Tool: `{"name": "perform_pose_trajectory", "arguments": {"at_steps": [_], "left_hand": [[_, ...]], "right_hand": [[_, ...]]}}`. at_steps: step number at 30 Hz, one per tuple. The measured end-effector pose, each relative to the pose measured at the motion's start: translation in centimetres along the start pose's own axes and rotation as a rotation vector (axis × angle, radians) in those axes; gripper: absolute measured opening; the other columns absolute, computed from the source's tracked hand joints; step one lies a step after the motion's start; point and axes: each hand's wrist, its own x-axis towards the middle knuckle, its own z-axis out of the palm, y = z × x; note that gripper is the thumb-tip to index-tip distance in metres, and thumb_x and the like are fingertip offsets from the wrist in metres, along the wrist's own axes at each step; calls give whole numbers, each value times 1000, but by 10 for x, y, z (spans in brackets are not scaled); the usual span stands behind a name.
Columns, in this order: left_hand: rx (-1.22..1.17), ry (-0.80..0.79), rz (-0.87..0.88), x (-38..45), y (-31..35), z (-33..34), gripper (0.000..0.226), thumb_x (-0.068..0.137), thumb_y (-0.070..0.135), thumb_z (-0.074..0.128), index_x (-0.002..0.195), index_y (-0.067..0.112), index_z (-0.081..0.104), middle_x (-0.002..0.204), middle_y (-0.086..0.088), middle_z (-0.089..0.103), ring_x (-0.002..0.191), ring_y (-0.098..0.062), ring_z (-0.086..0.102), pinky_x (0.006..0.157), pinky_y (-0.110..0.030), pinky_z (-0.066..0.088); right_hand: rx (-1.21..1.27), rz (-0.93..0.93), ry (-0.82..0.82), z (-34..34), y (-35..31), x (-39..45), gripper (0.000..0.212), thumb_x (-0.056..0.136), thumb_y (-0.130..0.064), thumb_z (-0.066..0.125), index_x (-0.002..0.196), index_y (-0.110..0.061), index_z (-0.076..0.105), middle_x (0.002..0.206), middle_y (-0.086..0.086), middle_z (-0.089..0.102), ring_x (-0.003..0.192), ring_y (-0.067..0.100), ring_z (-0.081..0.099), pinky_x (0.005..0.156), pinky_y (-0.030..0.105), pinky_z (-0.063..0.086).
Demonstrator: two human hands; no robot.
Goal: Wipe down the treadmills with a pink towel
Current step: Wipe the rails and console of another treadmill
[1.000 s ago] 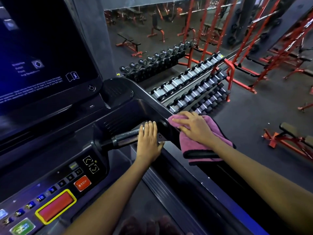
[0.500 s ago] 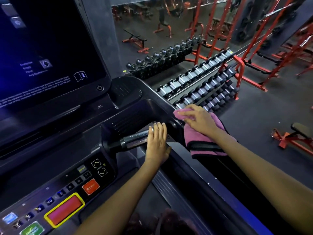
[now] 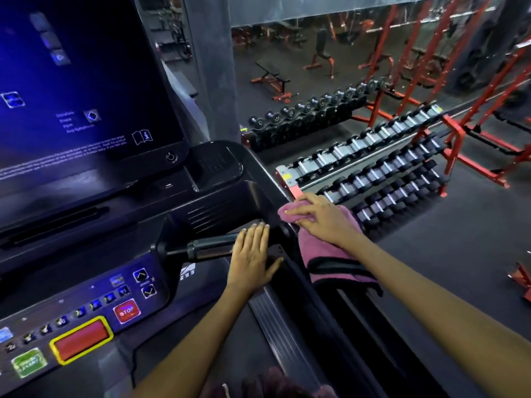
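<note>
On the right side rail of the treadmill [image 3: 290, 334], the right hand [image 3: 321, 218] lies flat over a pink towel [image 3: 327, 248], fingers straight and slightly spread, pressing the cloth against the top front end of the rail where it meets the console housing. Part of the towel bunches under the fingertips; the rest, with a dark band across it, drapes over the outer side of the rail below the wrist. Just beside it, the left hand [image 3: 253, 257] rests palm down on the end of the short metal grip bar [image 3: 209, 248] that juts from the console, fingers straight and close together, thumb out to the side toward the rail. The two hands are near each other but not touching. Left of them sits the control panel with a red STOP button [image 3: 127, 310], a large red pad framed in yellow [image 3: 81, 340] and a green button [image 3: 28, 362]; above glows a blue screen [image 3: 77, 90]. Beyond the rail stand racks of dumbbells [image 3: 370, 170] and red frames on a dark floor.
</note>
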Motion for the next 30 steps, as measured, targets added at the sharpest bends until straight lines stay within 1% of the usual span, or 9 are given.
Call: {"name": "perform_pose_trajectory", "arguments": {"at_steps": [4,7,10,13,15,20,25,27,30], "left_hand": [[-11,125,-27,1,3,4,73,79,56,45,123,-1,56,122,-14,61,118,-26,46,106,-40,26],[0,99,-88,1,9,4,76,77,61,43,123,1,56,120,-13,61,115,-27,50,106,-41,27],[19,62,-121,2,12,3,80,76,63,41,125,1,52,119,-13,61,113,-28,53,106,-41,26],[15,46,-124,3,11,3,81,76,64,41,128,2,46,120,-13,60,113,-27,50,106,-41,26],[3,48,-113,2,10,3,80,76,64,42,129,3,44,120,-12,60,114,-26,47,106,-41,27],[4,75,-92,3,8,4,75,76,59,44,129,5,40,121,-11,61,116,-24,41,104,-40,28],[2,98,-80,2,7,8,72,76,55,49,129,6,41,121,-10,61,116,-24,43,104,-40,29],[5,111,-79,3,7,10,72,75,55,50,128,6,42,121,-10,61,115,-24,43,103,-40,30],[2,141,-88,4,9,11,71,73,54,54,126,7,45,120,-8,62,115,-23,44,104,-39,29]], "right_hand": [[11,32,18,7,-4,38,27,89,-21,57,112,-30,68,117,-5,53,105,19,50,90,34,45],[-45,-32,4,7,-6,42,28,88,-23,59,113,-32,67,120,-6,52,105,21,48,88,39,46],[-80,-145,-31,2,1,25,28,89,-24,58,114,-29,67,124,-6,51,108,17,45,90,29,41],[12,-145,-63,-2,13,19,27,87,-20,61,113,-25,68,124,-5,52,110,16,47,90,20,34],[51,-102,-43,0,16,31,27,86,-17,62,111,-25,69,120,-4,53,108,18,49,89,23,38],[50,-30,16,10,7,69,28,87,-20,60,112,-29,68,116,-2,54,104,24,51,90,40,46],[-22,-208,-83,3,12,53,27,88,-22,60,113,-27,67,122,-5,51,108,14,46,95,27,37],[80,-213,-128,1,26,47,29,85,-14,64,111,-25,68,120,-6,51,107,8,43,95,21,33],[298,-116,-103,3,41,63,39,79,4,65,111,-18,67,112,-2,51,104,8,48,97,19,41]]}}
